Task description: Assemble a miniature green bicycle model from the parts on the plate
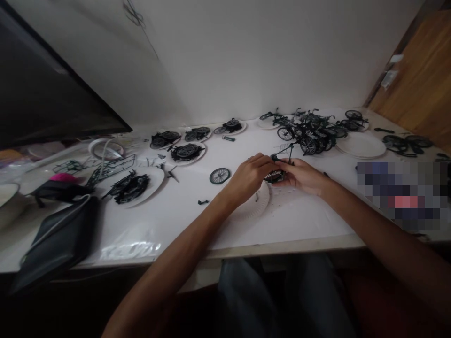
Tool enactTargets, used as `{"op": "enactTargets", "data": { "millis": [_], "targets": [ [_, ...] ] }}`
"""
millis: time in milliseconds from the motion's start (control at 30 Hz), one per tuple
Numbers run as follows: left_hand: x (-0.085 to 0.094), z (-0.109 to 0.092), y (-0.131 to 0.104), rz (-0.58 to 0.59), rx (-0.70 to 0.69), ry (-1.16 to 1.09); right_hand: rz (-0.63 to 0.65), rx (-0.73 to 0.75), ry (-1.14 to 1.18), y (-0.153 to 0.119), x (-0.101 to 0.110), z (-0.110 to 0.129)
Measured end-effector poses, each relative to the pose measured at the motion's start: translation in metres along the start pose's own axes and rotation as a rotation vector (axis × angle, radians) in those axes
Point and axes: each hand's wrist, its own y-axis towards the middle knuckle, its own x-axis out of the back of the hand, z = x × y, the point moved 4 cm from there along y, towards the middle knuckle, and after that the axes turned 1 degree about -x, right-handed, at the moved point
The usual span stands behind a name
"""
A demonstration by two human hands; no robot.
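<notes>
A small dark toy bicycle [275,175] is held between my two hands, its thin frame rising above the fingers and a spoked wheel showing below. My left hand [254,173] closes on its left side, fingertips pressed on it. From the right, my right hand [300,175] grips the same bicycle with thumb and fingers. Beneath my left hand lies a white paper plate [261,202] with a few tiny parts. A loose wheel [219,176] rests on the table left of my left hand, and a small black piece [203,202] lies nearer the front.
Several toy bicycles [310,131] are piled at the back right beside stacked white plates [362,144]. Plates of black parts [130,187] stand at left and along the wall. A black pouch [63,232] lies at the front left, below a dark screen [52,80].
</notes>
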Motion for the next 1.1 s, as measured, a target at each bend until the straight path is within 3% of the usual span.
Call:
{"op": "enactTargets", "data": {
  "millis": [433,767,1100],
  "targets": [
    [0.006,0.014,-0.005,-0.100,0.279,-0.356,0.064,-0.028,-0.077,-0.009,-0.007,0.007],
    [0.008,0.010,-0.005,-0.072,0.224,-0.191,0.046,-0.050,-0.054,-0.008,-0.008,0.007],
    [0.003,0.014,-0.006,-0.085,0.248,-0.351,0.086,-0.053,-0.073,-0.008,-0.006,0.006]
  ]
}}
